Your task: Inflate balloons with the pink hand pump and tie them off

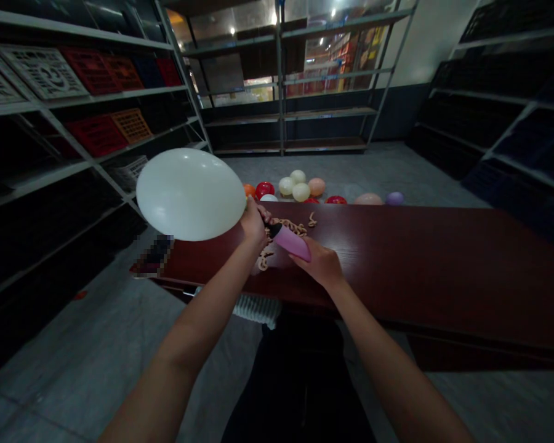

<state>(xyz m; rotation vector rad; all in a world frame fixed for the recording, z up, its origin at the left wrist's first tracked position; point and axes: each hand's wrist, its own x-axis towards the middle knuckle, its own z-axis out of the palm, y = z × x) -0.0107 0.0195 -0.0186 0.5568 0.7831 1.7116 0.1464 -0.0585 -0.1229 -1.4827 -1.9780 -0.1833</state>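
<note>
Tall grey metal shelves (281,80) stand all around the room. Some on the left hold red and orange plastic crates (96,132). A long dark red wooden bench (443,264) is in front of the person.

A big round white balloon (190,194), full of air, hangs over the left end of the bench. Its neck sits on the black tip of a pink plastic hand pump (292,241).

The left hand (253,223) is closed tight around the neck, likely so no air slips out. The right hand (321,263) is wrapped around the back end of the pump, just above the bench.

A bunch of small coloured balloons (300,187) lies on the floor behind the bench, well out of the way. Small limp tan balloons (298,226) lie on the bench, right under the pump.
</note>
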